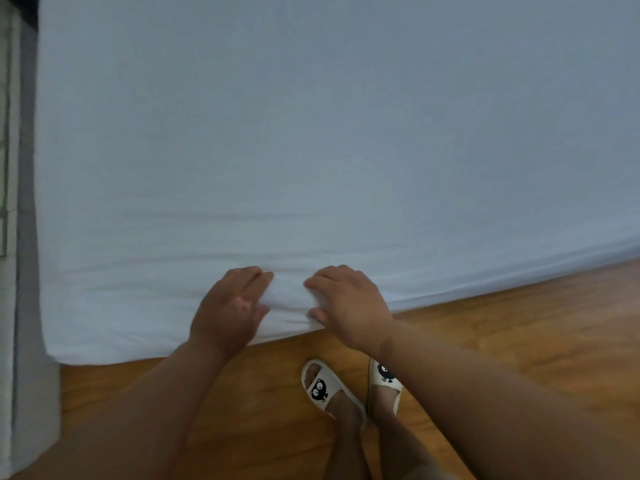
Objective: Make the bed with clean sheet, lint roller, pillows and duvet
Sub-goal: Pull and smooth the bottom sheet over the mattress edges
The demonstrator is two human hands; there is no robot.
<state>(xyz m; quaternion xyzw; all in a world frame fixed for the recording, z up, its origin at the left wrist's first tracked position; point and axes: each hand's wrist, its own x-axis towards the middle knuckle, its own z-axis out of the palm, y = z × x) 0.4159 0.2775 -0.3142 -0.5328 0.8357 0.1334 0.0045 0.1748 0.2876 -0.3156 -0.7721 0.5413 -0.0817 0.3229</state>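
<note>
While left hand (pixel 230 306) presses, right hand (pixel 346 306) pinches the sheet (pixel 311 150).

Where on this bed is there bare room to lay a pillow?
Nearly all the white sheet is bare, from the left edge across to the right. Only the near edge is busy, where the left hand and right hand rest on it.

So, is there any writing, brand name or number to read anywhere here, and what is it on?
There is no readable text anywhere in this view.
The sheet is plain white, and no label or tag shows.
The slippers have only a black cartoon face printed on them, with no letters.
</note>
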